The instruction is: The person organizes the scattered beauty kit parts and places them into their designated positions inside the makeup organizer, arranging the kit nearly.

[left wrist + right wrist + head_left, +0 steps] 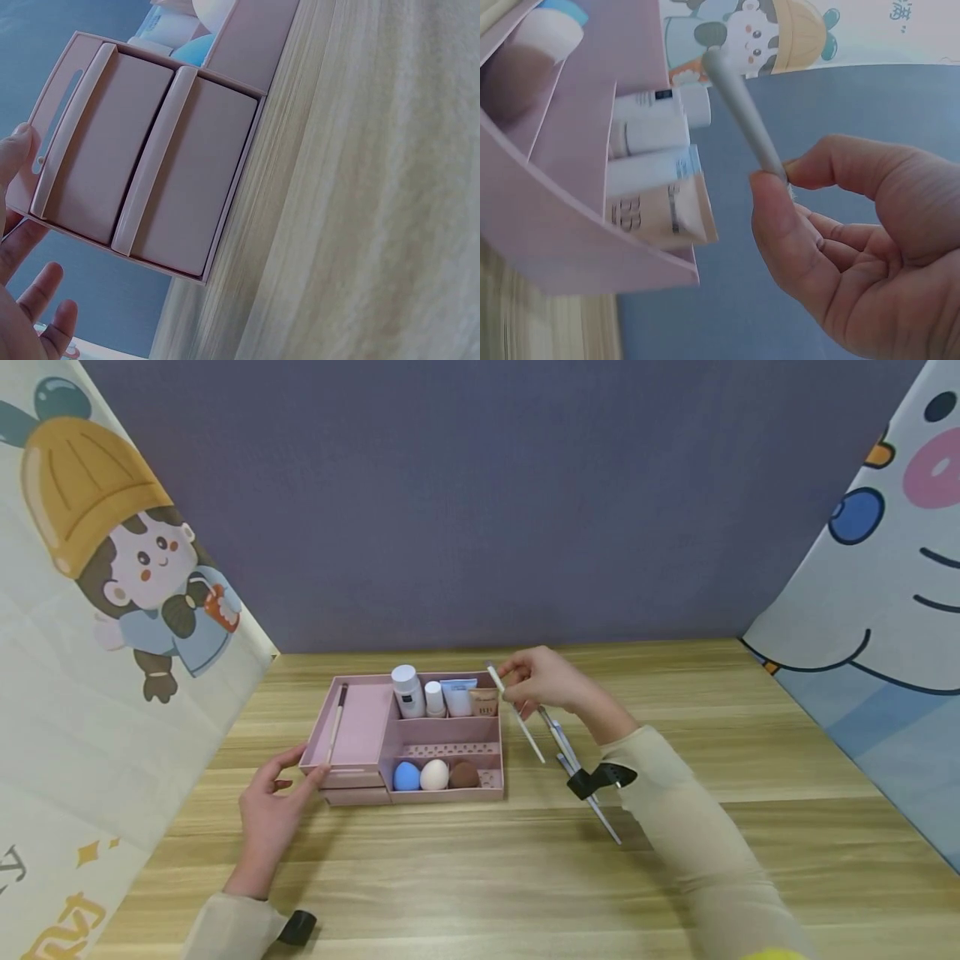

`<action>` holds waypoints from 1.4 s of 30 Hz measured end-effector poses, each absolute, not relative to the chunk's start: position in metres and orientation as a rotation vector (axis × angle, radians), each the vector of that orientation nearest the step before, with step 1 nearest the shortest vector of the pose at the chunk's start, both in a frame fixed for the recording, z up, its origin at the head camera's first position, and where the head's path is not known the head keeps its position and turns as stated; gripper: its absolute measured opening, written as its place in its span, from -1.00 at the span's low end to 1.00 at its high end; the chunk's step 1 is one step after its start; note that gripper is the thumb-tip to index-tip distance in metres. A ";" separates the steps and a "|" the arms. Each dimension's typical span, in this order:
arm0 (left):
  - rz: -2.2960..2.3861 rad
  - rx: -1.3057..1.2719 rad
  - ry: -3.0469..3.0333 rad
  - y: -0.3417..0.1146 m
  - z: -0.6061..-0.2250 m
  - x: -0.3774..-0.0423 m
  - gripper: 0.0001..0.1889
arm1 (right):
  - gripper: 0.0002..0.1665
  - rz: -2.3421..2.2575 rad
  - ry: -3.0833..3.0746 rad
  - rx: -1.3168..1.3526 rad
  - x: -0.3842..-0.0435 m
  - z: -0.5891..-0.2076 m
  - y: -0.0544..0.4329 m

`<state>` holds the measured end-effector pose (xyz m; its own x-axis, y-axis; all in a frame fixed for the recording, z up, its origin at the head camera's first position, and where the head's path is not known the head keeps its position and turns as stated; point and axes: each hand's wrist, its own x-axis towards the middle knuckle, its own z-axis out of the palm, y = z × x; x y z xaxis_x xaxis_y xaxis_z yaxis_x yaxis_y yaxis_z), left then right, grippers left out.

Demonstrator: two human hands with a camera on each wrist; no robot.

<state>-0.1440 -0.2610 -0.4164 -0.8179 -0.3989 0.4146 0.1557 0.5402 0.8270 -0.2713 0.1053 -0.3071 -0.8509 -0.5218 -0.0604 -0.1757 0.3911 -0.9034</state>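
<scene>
A pink desktop organizer (450,728) stands on the table. My left hand (272,806) holds its front left corner, thumb at the front and fingers along the side; in the left wrist view that hand (26,292) is beside two drawers (154,157). A makeup brush (337,724) lies on the organizer's top left tray, its handle end near my left thumb. My right hand (540,681) pinches another makeup brush (522,722) between thumb and forefinger, just right of the organizer. In the right wrist view, the pale handle (742,112) sticks out from my right hand (855,232).
Several more brushes (564,747) lie on the table under my right wrist. The back compartment holds a white bottle (408,693), a smaller white bottle (435,700) and two tubes (459,697). Blue, white and brown makeup sponges (434,775) sit in front. A dark panel (510,510) rises behind.
</scene>
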 end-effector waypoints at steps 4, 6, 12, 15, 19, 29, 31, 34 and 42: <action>-1.262 0.205 -2.218 -0.260 -0.415 -0.143 -0.61 | -0.55 -1.450 2.306 -0.630 -0.270 -0.305 0.092; -1.262 0.209 -2.221 -0.260 -0.416 -0.143 -0.61 | -0.57 -1.458 2.292 -0.634 -0.270 -0.306 0.086; -1.259 0.202 -2.214 -0.260 -0.417 -0.143 -0.61 | -0.58 -1.447 2.291 -0.648 -0.271 -0.308 0.070; -1.265 0.210 -2.216 -0.260 -0.417 -0.142 -0.62 | -0.58 -1.428 2.314 -0.666 -0.272 -0.308 0.061; -1.270 0.219 -2.222 -0.260 -0.416 -0.142 -0.61 | -0.58 -1.412 2.334 -0.672 -0.271 -0.307 0.048; -1.255 0.201 -2.210 -0.260 -0.415 -0.142 -0.61 | -0.62 -1.477 2.257 -0.694 -0.267 -0.302 0.009; -1.252 0.205 -2.211 -0.260 -0.416 -0.143 -0.61 | -0.63 -1.486 2.238 -0.703 -0.267 -0.302 0.001; -1.251 0.204 -2.211 -0.260 -0.417 -0.143 -0.61 | -0.62 -1.506 2.202 -0.710 -0.267 -0.303 -0.011; -1.249 0.197 -2.207 -0.260 -0.418 -0.144 -0.63 | -0.58 -1.613 2.110 -0.682 -0.268 -0.303 -0.039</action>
<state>-0.1444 -0.2597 -0.4182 -0.8157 -0.3989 0.4190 0.1539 0.5486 0.8218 -0.2676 -0.0392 -0.3032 -0.8024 -0.5965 -0.0180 -0.1389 0.2161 -0.9664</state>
